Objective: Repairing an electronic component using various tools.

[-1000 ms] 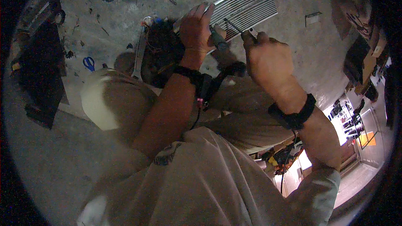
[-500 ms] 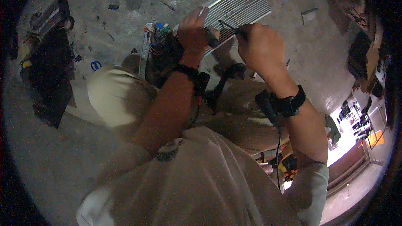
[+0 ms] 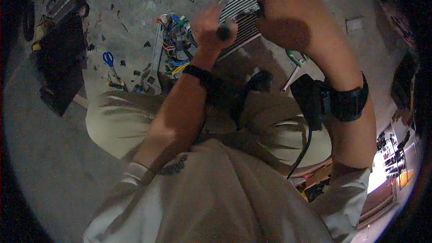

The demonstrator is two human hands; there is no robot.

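1. The left hand is curled closed around a dark round-ended handle, one finger reaching toward the panel's edge. If that grip slackened, the handle could twist or slide out.
2. The right hand looks bent tightly around a dark slim tool; its fingertips are hidden, so how firmly they press cannot be told. A sideways push could make the tool skid toward the left fingers.
3. The slatted metal panel lies beneath and between both sets of fingers. Uneven pressure could bend its thin slats, or swing it round if it is poorly braced; its edges might nick a slipping finger.
4. Just left of the left fingers sits a wire bundle, which could snag if that hand jerked aside.
5. Below the right fingers, beyond the wrist, a black cable hangs from the dark wristband; a wide elbow swing could catch it.
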